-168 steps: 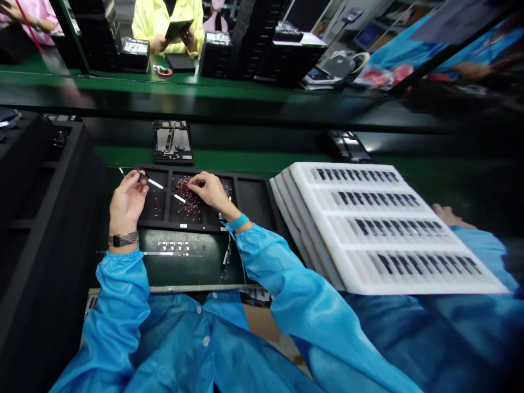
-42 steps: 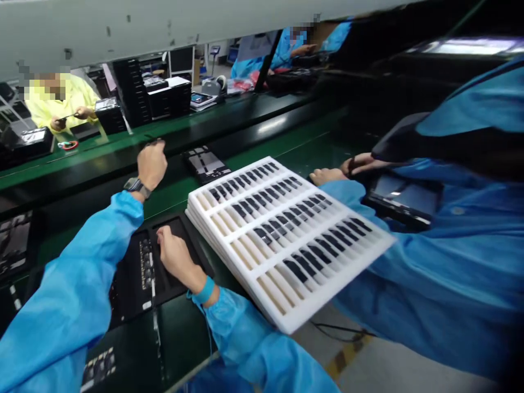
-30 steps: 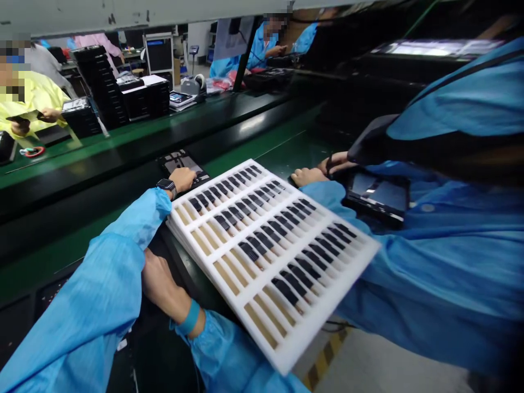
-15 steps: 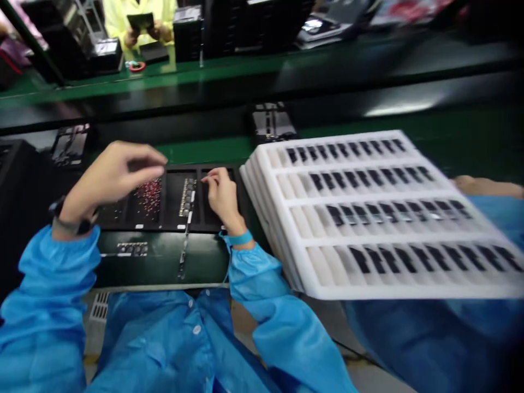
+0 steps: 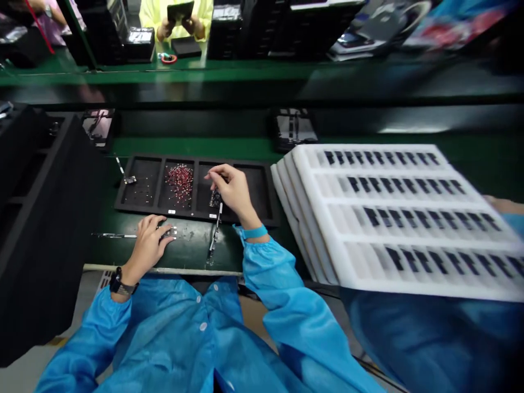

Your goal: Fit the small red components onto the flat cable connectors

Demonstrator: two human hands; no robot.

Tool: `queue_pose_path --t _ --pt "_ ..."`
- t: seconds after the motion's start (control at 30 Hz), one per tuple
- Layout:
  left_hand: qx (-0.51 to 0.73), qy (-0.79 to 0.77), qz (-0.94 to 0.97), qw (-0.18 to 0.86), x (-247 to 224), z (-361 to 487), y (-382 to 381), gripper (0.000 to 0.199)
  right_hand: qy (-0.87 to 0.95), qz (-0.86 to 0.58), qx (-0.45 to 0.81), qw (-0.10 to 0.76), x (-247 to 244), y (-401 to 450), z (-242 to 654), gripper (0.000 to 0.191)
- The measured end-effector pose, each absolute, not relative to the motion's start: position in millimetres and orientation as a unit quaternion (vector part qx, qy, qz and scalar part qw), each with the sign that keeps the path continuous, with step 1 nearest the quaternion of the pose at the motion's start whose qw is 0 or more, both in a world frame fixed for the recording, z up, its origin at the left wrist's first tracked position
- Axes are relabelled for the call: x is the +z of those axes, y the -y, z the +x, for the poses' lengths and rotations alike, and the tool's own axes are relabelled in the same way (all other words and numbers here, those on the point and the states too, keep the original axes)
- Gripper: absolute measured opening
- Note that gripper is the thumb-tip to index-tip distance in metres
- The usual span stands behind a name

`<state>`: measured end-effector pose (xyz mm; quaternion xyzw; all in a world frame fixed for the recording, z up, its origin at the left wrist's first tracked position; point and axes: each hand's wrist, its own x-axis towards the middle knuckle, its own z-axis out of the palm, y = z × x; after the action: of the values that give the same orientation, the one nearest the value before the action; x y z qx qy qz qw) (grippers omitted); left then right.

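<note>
Left hand (image 5: 146, 246) now on metal strip (image 5: 114, 236)

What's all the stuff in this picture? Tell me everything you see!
compartment tray: 1, black, on the green bench, four compartments
tiny parts pile: 1, red, second compartment from the left
foam tray stack: 1, white with dark parts in rows, right of the compartment tray
device frames: 2, dark, beyond the compartment tray
thin strips: 2, silvery, by the hands
storage rack: 1, black, far left
co-worker: 1, yellow coat, across the bench
left hand: 1, on the bench, black watch
right hand: 1, over the third compartment, teal wristband
sleeves: 2, blue, nearest the camera
</note>
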<state>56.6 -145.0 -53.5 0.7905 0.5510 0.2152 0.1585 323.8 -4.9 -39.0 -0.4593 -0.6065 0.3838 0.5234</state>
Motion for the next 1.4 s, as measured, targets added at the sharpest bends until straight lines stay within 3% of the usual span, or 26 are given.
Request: queue_pose_path --t 0.27,0.9,1.1,1.27,1.4 --pt "0.167 -0.531 0.790 0.256 -47 58 123 0.018 0.607 -0.474 0.405 0.494 -56 9 326 0.030" --pt "0.128 -0.494 0.811 0.287 -39 58 114 0.009 0.634 -0.472 0.390 0.473 -58 7 324 0.024" --pt "0.228 -0.487 0.770 0.344 -29 55 114 0.008 0.656 -0.465 0.378 0.459 -59 8 325 0.020" --pt "0.323 -0.539 0.658 0.415 9 58 114 0.013 0.662 -0.452 0.397 0.446 -49 15 322 0.022" --pt "0.420 -0.537 0.539 0.495 29 76 86 0.033 0.655 -0.414 0.466 0.427 -38 25 315 0.028"
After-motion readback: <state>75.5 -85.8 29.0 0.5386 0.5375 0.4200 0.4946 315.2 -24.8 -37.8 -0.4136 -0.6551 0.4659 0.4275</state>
